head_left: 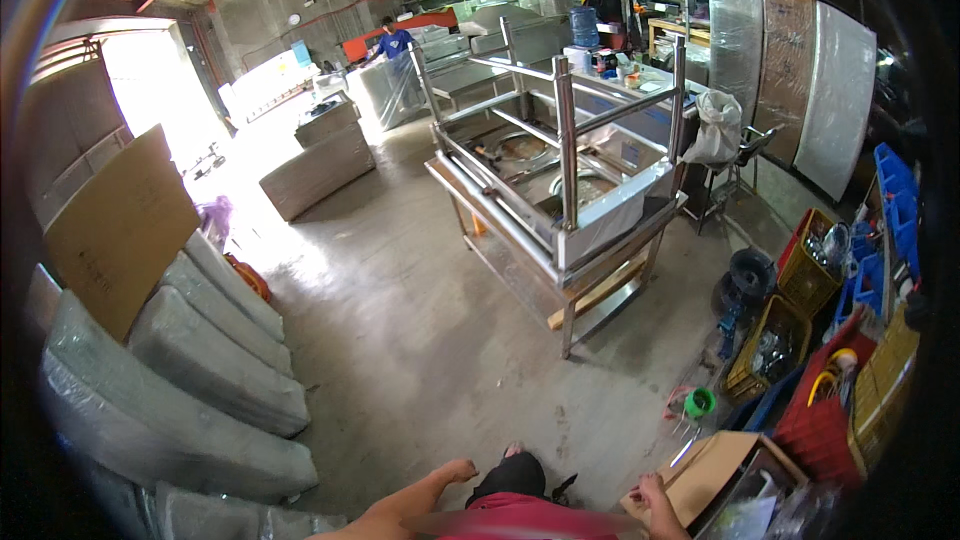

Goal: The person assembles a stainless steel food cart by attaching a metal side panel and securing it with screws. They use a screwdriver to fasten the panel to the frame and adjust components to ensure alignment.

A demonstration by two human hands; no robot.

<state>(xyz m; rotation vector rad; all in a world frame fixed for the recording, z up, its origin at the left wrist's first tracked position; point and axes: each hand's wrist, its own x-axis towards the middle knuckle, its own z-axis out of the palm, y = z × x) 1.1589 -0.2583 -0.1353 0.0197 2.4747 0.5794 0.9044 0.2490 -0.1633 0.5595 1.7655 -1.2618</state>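
Note:
My left hand (461,470) hangs low beside my dark shorts, its fingers curled in with nothing visible in them. At my right side, my right hand (650,490) is by the near-left edge of an opened cardboard box (708,470); its fingers look loosely bent and apart, and I cannot tell whether they touch the flap. A thin metal rod (687,447) lies against the far-left edge of the box. Ahead stands a metal worktable (520,285) with an upturned stainless steel frame (570,160) on top, legs pointing up and round openings inside.
Wrapped panels (215,340) and a cardboard sheet (125,230) lean at left. Yellow crates (770,350), a green roll (699,402) and blue bins (897,200) line the right. A person in blue (393,43) stands far back by a wrapped unit (385,95).

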